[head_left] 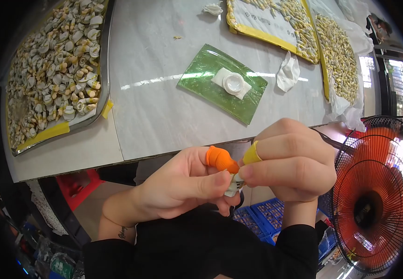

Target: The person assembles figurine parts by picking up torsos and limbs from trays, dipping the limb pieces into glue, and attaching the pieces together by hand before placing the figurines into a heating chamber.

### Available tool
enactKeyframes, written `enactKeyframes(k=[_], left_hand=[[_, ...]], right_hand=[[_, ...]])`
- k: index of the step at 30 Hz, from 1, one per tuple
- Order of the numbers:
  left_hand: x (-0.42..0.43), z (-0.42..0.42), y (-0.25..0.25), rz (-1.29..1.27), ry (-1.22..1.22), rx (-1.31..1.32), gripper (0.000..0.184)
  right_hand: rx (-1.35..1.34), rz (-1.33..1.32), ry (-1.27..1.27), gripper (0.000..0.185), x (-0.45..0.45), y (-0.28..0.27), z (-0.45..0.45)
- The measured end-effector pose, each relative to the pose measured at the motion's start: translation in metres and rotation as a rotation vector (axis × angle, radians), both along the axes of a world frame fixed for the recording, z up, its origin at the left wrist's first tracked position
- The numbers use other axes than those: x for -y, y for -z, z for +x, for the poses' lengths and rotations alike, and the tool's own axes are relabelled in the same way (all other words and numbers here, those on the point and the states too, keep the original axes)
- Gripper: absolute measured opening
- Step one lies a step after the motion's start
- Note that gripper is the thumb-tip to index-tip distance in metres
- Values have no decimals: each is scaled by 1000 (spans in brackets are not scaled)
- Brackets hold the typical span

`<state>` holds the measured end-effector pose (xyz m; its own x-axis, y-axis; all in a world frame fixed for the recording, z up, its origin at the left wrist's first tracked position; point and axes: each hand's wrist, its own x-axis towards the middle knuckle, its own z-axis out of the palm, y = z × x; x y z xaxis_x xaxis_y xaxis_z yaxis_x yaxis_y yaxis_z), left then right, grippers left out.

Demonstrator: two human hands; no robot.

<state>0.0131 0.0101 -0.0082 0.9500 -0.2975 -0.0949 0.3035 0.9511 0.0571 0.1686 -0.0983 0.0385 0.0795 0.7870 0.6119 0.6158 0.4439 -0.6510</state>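
Observation:
My left hand (178,188) pinches a small pale piece with dark marks (235,185) between thumb and fingers, in front of the table edge. An orange finger cot (221,158) covers one of its fingertips. From the right, my right hand (294,160) meets it, thumb and index finger pressed together at the top of the same piece. A yellow finger cot (251,153) sits on the right index finger. Whatever lies between the right fingertips is too small to make out. Beyond the hands, a small round white dish (233,83) rests on a green board (206,69).
On the left, a tray (107,56) holds many small white and orange pieces. Yellow-edged trays (262,39) of small yellowish pieces stand at the back right. Crumpled white tissue (288,72) lies near the board. An orange fan (373,200) stands close on the right.

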Motion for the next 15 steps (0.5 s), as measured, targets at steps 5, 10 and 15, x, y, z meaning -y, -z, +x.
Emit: enactKeyframes(k=[5, 10, 15], left_hand=[[0, 2, -1, -18, 32, -19, 18], [-1, 4, -6, -19, 43, -4, 19], [-1, 4, -7, -6, 41, -14, 19]], right_hand=[[29, -91, 133, 9, 6, -9, -6], [10, -91, 159, 13, 8, -10, -7], [24, -72, 157, 12, 9, -10, -8]])
